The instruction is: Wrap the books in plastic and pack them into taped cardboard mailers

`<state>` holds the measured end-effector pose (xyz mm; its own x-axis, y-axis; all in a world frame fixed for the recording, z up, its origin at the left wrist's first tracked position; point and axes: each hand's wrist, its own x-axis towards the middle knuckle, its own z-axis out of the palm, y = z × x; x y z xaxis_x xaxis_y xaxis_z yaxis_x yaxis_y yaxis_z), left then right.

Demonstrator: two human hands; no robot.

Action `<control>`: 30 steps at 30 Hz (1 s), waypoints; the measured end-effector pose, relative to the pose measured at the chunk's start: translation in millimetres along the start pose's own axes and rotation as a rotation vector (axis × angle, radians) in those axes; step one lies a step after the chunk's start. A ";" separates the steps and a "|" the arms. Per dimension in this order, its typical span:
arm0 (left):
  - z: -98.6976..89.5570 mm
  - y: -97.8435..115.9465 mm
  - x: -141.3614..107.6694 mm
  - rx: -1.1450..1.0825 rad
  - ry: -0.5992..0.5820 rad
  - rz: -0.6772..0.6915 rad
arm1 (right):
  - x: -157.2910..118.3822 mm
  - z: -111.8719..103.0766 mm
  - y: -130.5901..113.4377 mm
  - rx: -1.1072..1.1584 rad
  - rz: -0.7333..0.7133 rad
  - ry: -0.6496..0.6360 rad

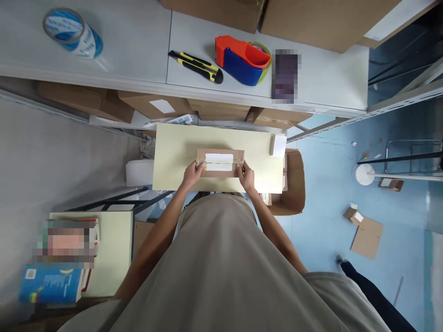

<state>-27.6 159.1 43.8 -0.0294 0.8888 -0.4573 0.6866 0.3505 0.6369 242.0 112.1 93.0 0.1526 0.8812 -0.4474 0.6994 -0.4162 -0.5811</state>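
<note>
A small cardboard box (219, 174) rests on, or just above, the pale yellow table in front of me. White label strips run along its top with a seam between them, and shiny clear tape shows at both ends. My left hand (193, 175) grips its left end, thumb on top and fingers hidden along the side. At the right end, my right hand (247, 177) holds it in the same way. A small white box or stack of labels (278, 145) sits on the table's back right corner.
Above the table (173, 157), a grey shelf (131, 41) bears a tape roll (71, 32), a box cutter (197, 67), a tape dispenser (242, 62) and large cartons (294, 20). An open carton (298, 184) stands right of the table. Books (51, 283) lie at lower left.
</note>
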 end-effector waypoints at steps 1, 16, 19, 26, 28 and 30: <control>-3.1 0.0 1.3 -0.024 0.015 0.024 | 1.0 -2.6 -2.8 0.009 -0.021 0.019; -19.6 -23.9 15.7 0.025 0.190 -0.055 | 16.8 14.2 -3.6 -0.037 -0.171 -0.104; -19.8 -27.0 7.7 -0.012 0.185 -0.048 | 27.5 -13.2 -13.7 -0.097 -0.261 0.074; -33.5 40.4 -10.1 -0.027 0.455 0.188 | 107.1 -159.9 -149.4 -0.304 -0.688 0.621; -33.0 68.9 -20.7 -0.071 0.452 0.300 | 138.0 -177.6 -182.6 -0.402 -0.665 0.573; -28.2 91.8 -35.8 -0.120 0.465 0.376 | 164.9 -180.5 -201.2 -0.476 -0.639 0.521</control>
<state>16.0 167.7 136.2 -0.1334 0.9845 0.1137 0.6256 -0.0053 0.7801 252.4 381.5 258.8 -0.1451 0.9474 0.2851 0.9516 0.2126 -0.2221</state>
